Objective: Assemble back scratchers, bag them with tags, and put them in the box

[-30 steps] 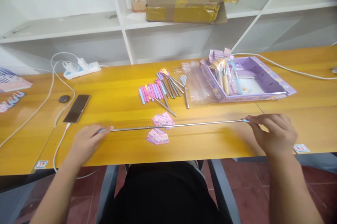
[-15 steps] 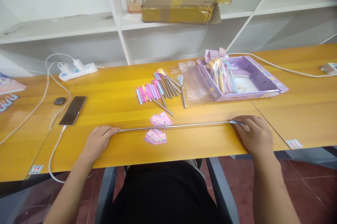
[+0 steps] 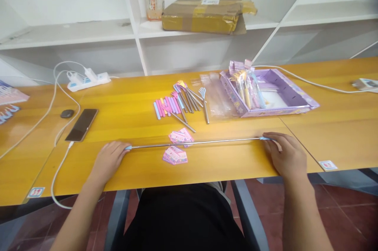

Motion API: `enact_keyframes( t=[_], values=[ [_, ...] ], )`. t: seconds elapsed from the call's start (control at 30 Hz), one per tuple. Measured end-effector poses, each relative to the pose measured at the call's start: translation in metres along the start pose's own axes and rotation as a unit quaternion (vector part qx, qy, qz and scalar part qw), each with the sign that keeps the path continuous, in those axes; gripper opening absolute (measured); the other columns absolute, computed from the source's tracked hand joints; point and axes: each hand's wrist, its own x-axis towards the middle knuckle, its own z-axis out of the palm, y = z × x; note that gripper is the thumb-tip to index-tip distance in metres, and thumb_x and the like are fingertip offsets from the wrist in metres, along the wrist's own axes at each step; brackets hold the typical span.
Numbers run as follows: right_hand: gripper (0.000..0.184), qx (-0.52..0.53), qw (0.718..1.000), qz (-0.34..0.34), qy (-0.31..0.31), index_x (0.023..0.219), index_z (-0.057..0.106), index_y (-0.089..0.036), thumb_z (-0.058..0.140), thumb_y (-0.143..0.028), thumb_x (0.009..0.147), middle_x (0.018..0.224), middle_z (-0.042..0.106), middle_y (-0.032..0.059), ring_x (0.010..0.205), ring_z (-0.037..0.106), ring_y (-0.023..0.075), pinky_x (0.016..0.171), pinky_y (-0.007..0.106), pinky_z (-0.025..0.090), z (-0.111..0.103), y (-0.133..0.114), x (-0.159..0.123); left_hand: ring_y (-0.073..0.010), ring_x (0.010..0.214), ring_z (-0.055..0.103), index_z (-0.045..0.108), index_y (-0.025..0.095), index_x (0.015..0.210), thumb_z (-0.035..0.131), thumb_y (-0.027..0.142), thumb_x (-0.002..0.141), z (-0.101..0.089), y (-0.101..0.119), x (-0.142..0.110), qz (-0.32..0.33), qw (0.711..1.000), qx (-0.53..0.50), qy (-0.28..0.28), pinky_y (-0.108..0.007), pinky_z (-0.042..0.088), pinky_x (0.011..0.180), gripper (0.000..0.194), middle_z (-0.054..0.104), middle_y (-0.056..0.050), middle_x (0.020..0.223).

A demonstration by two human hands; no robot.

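Stretched to full length, a telescopic back scratcher with a thin metal rod lies level between my hands, close above the table. My left hand is closed on its light-blue handle end. At the other end, my right hand grips the blue head, mostly hidden by the fingers. Pink cards lie beneath and beside the rod in two small piles. Beyond them are several shortened metal back scratchers with hand-shaped heads, and a row of coloured handle sleeves. One blue-headed back scratcher lies apart.
Clear plastic bags lie beside a purple box holding bagged back scratchers. To the left are a phone on a cable, a black mouse-like object and a power strip. A taped carton sits on the shelf.
The view has tilted up slightly. Both hands keep hold of the extended back scratcher, and more of its light-blue ends shows at the fingers. The other things lie where they were.
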Motion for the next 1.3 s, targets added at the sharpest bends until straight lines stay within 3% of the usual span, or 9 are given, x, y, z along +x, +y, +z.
enact_keyframes(
  t=[0.13,0.23,0.43,0.57,0.7,0.87,1.03,1.17,1.3],
  values=[
    [0.022,0.014,0.999,-0.026,0.027,0.107,0.078,-0.024,0.059,-0.035,0.108,0.107,0.082,0.0087,0.099,0.075,0.0266,0.093,0.041,0.059,-0.004,0.001,0.007,-0.0253,0.089,0.073,0.075,0.02,0.115,0.049,0.035,0.115,-0.007,-0.006,-0.002,0.015,0.999,0.009,0.03,-0.039,0.053,0.082,0.029,0.081,-0.008,0.1],
    [0.02,0.032,0.998,-0.057,0.024,0.107,0.078,-0.026,0.058,-0.029,0.109,0.105,0.082,0.0079,0.095,0.075,0.0275,0.088,0.042,0.058,-0.005,-0.025,0.02,-0.0235,0.085,0.073,0.074,0.022,0.119,0.054,0.024,0.113,-0.009,0.008,0.003,0.051,0.997,-0.001,0.057,-0.037,0.054,0.08,0.02,0.082,-0.007,0.1],
    [0.031,0.174,0.943,-0.284,-0.011,0.128,0.074,-0.023,0.054,-0.009,0.108,0.114,0.082,0.0092,0.096,0.071,0.0231,0.081,0.038,0.05,0.012,-0.188,0.034,-0.0211,0.086,0.075,0.07,0.022,0.132,0.042,0.012,0.112,0.013,0.109,0.043,0.077,0.995,-0.04,0.054,-0.032,0.055,0.072,0.035,0.08,-0.008,0.098],
    [0.027,0.16,0.941,-0.295,-0.036,0.128,0.071,-0.019,0.055,-0.008,0.109,0.113,0.081,0.0096,0.092,0.066,0.0225,0.078,0.038,0.045,0.025,-0.249,0.033,-0.0228,0.089,0.076,0.069,0.021,0.132,0.048,0.017,0.112,0.021,0.131,0.063,0.064,0.996,-0.051,0.038,-0.034,0.056,0.073,0.029,0.08,-0.009,0.102],
    [0.024,0.148,0.946,-0.284,-0.049,0.125,0.069,-0.018,0.052,-0.01,0.111,0.108,0.08,0.0089,0.093,0.065,0.0228,0.081,0.038,0.045,0.038,-0.245,0.024,-0.0235,0.093,0.076,0.071,0.021,0.124,0.05,0.022,0.114,0.023,0.116,0.066,0.065,0.996,-0.065,0.005,-0.034,0.057,0.077,0.024,0.08,-0.009,0.105],
    [0.031,0.168,0.938,-0.294,-0.073,0.134,0.065,-0.017,0.056,-0.038,0.113,0.121,0.077,0.0139,0.108,0.07,0.0273,0.091,0.041,0.052,0.031,-0.226,0.025,-0.0222,0.095,0.075,0.07,0.021,0.125,0.047,0.031,0.117,0.026,0.112,0.063,0.054,0.993,-0.109,-0.002,-0.034,0.058,0.082,0.027,0.079,-0.008,0.107],
    [0.032,0.001,0.993,-0.069,-0.095,0.115,0.072,-0.019,0.045,-0.036,0.114,0.118,0.074,0.0141,0.091,0.073,0.0246,0.078,0.036,0.051,0.022,-0.171,0.088,-0.0215,0.101,0.076,0.069,0.022,0.124,0.049,0.037,0.116,0.023,0.111,0.062,-0.002,0.988,-0.155,0.012,-0.034,0.059,0.086,0.026,0.08,-0.007,0.114],
    [0.048,-0.148,0.962,0.085,-0.212,0.131,0.064,-0.008,0.049,-0.048,0.11,0.13,0.068,0.0279,0.102,0.074,0.0349,0.081,0.042,0.052,0.044,-0.129,0.139,-0.0221,0.105,0.077,0.069,0.023,0.126,0.05,0.036,0.116,0.023,0.111,0.06,-0.005,0.985,-0.174,0.011,-0.035,0.061,0.091,0.025,0.08,-0.008,0.117],
    [0.05,-0.18,0.941,0.102,-0.268,0.135,0.062,-0.006,0.053,-0.048,0.109,0.131,0.069,0.0282,0.11,0.074,0.0369,0.087,0.042,0.054,0.068,-0.119,0.147,-0.0227,0.102,0.078,0.069,0.023,0.126,0.049,0.033,0.115,0.023,0.113,0.059,0.009,0.985,-0.173,0.004,-0.035,0.061,0.088,0.025,0.08,-0.008,0.115]
  ],
)
